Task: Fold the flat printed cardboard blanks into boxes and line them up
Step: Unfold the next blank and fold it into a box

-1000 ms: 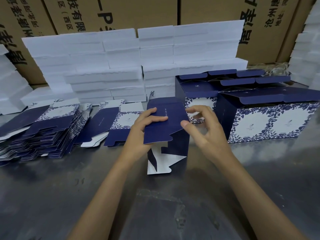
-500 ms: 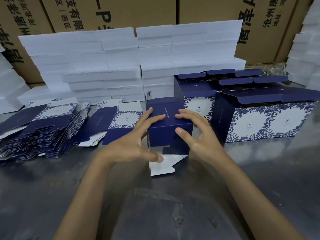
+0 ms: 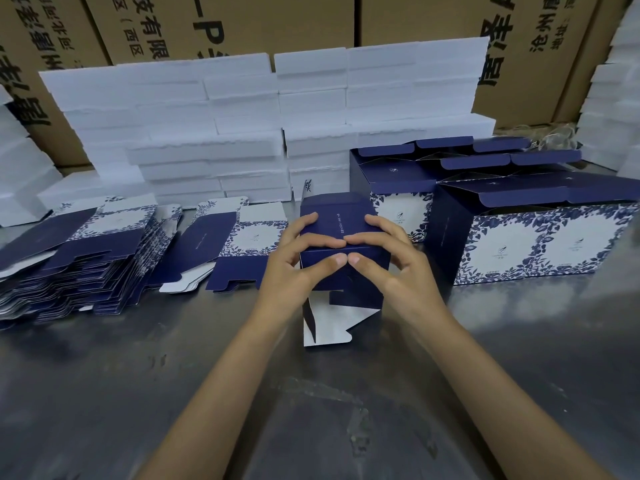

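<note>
Navy cardboard, half folded into a box [image 3: 341, 251], stands mid-counter [image 3: 138, 393] with both hands curled round it: left hand [image 3: 298, 268] and right hand [image 3: 398, 268], thumbs meeting on its near face, fingers over the top. Its white flap [image 3: 332, 327] hangs open below. Flat blanks [image 3: 76, 268] lie stacked to the left, finished boxes [image 3: 540, 244] lined up on the right.

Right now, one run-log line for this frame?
step: folding | left hand: grips half-formed box | right hand: grips same | bottom flap: unfolded | finished boxes: right | flat blanks: left
</note>
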`<state>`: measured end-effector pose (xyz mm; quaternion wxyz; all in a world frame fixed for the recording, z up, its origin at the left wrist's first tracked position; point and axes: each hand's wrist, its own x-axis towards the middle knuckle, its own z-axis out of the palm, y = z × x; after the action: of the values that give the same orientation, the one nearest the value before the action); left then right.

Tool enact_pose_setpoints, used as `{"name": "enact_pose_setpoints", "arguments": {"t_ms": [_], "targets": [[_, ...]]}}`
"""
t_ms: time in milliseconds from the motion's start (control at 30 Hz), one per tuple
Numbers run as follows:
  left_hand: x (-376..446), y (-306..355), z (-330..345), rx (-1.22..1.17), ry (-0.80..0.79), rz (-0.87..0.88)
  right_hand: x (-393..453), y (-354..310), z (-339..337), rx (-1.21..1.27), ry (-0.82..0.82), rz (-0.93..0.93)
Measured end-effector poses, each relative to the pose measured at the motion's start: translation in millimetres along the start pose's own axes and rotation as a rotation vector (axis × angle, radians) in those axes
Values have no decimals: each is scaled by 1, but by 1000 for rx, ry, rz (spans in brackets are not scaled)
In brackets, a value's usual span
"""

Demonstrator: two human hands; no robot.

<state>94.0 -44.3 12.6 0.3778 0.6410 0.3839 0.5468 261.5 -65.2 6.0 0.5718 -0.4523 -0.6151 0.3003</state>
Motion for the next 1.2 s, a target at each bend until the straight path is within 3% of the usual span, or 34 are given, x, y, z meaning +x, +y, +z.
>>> {"name": "enact_pose_setpoints", "arguments": {"t_ms": [333, 933, 1200], "targets": [[-2, -7, 8, 50, 98, 46, 0, 5, 11, 79, 94, 9], [7, -7, -20, -70, -72, -30, 5, 7, -8, 163, -25, 46], [9, -7, -26, 16, -77, -37, 5, 7, -11, 187, -31, 61]]}}
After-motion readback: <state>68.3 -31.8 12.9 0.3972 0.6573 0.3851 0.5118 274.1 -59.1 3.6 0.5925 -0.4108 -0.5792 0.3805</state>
